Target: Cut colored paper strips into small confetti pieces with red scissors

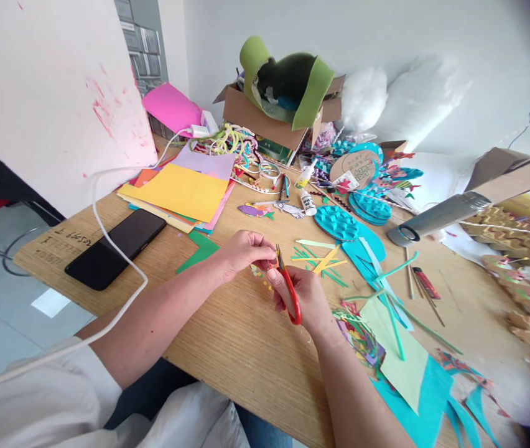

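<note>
My right hand (309, 295) is wrapped round a pair of scissors (293, 302) with red handles, its blades pointing up and away from me. Close by, the fingers of my left hand (247, 252) are pinched together beside the blades. What they hold is too small to make out. Tiny yellow and pale paper bits (265, 279) lie on the table beneath both hands. Just beyond the scissors are thin green and yellow paper strips (323, 261). A green paper piece (202, 251) lies behind my left wrist.
A black phone (116, 249) and stacked coloured paper (185, 190) lie to the left; a white cable (125, 255) crosses above my left forearm. Glue bottles (308, 203) and a cardboard box (265, 115) stand behind. At right are a metal cylinder (437, 218) and blue scraps (426, 398).
</note>
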The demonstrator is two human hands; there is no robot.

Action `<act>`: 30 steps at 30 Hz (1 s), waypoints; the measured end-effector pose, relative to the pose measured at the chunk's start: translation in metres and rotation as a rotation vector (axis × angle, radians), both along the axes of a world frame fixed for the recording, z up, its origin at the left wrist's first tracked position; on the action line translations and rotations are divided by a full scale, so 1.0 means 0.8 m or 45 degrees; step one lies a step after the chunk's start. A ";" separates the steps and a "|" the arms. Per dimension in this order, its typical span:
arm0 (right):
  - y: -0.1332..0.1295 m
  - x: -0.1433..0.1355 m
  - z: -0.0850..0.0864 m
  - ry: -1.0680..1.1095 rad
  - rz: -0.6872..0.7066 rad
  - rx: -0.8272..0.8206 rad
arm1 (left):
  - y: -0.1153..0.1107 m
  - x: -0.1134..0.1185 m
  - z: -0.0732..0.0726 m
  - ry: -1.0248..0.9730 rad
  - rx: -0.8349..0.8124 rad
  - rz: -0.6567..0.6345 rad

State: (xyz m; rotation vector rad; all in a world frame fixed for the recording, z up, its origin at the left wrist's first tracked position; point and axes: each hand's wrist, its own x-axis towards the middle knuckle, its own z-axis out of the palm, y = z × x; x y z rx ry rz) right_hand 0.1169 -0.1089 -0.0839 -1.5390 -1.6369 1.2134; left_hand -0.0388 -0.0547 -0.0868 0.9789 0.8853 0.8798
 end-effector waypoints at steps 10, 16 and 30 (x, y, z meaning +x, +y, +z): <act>0.000 0.001 -0.002 0.006 0.037 0.035 | -0.002 0.001 0.002 -0.048 -0.035 -0.019; 0.001 0.001 -0.002 -0.003 0.038 0.029 | -0.001 0.002 0.000 -0.062 -0.035 -0.021; -0.001 -0.001 0.001 0.000 -0.028 0.005 | -0.003 0.001 0.001 -0.071 -0.035 -0.048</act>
